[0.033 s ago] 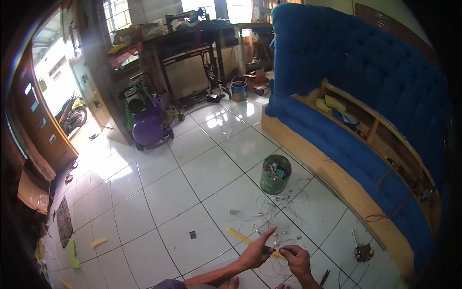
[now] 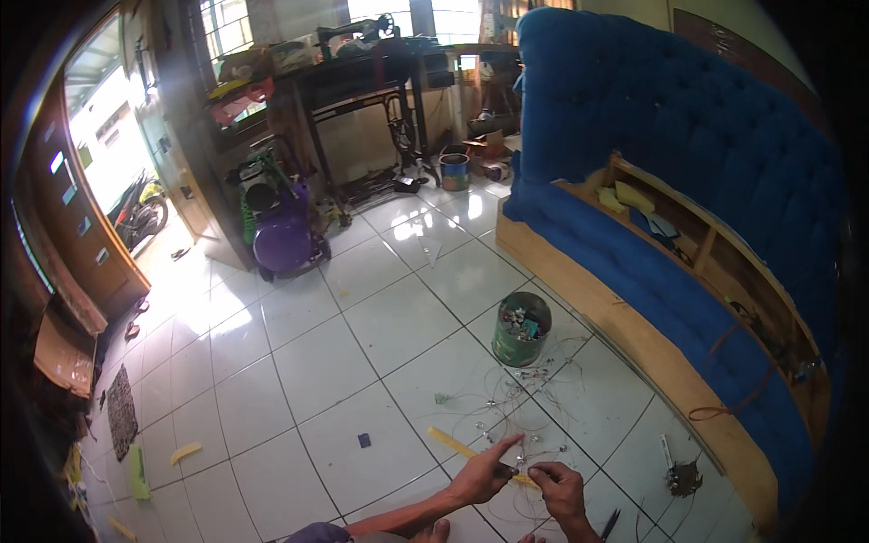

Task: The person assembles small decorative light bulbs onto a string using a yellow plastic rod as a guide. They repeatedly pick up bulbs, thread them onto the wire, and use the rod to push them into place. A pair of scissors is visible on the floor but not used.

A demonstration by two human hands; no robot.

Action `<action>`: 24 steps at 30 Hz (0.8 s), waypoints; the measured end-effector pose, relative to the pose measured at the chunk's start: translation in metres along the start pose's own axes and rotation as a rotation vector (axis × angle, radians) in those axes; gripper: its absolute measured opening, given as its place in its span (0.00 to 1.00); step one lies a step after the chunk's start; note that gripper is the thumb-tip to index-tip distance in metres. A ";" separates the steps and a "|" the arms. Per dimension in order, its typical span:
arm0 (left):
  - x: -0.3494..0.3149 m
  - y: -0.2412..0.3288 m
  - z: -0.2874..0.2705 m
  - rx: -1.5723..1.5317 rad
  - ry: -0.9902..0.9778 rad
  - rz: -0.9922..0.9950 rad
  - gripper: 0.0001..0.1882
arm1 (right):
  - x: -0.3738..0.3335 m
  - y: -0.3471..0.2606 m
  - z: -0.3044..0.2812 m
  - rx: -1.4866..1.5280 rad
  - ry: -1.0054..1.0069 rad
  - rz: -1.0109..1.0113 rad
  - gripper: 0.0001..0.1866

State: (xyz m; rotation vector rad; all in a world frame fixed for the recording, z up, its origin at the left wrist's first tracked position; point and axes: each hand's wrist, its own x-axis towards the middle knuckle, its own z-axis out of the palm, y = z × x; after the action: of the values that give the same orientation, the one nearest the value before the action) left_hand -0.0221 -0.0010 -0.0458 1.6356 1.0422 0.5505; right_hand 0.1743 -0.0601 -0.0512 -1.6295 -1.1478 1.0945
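My left hand is low in the middle, its index finger stretched out and its thumb pinched in towards a tiny piece too small to name. Close beside it on the right, my right hand has thumb and fingers pressed together; what they pinch is hidden. Small shiny button-like pieces with thin threads lie scattered on the tiles around the fingertips. Beyond them stands a green tin can filled with more small shiny pieces. A yellow strip lies on the floor by my left hand.
On the right stands a curved blue tufted sofa with an open wooden frame. Scissors-like dark tool and a brown clump lie at lower right. A purple machine and a sewing machine table stand at the back.
The whole view has shifted slightly. Both hands keep nearly the same pose, close together over the threads.
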 end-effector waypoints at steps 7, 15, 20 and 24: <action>0.007 -0.013 0.010 0.023 -0.051 0.376 0.32 | 0.000 -0.020 -0.009 0.012 -0.057 0.013 0.10; 0.010 -0.008 0.009 -0.239 -0.283 0.095 0.23 | 0.001 -0.025 -0.013 0.199 -0.184 0.147 0.10; 0.009 -0.008 0.010 -0.197 -0.168 0.070 0.15 | 0.002 -0.021 -0.013 0.262 -0.157 0.181 0.08; 0.011 -0.011 0.000 -0.160 -0.163 0.027 0.13 | 0.005 -0.022 -0.016 0.303 -0.221 0.204 0.08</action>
State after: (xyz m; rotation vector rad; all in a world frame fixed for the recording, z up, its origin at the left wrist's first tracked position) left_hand -0.0205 0.0087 -0.0578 1.5281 0.8362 0.4969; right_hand 0.1858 -0.0528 -0.0271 -1.4342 -0.9110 1.5317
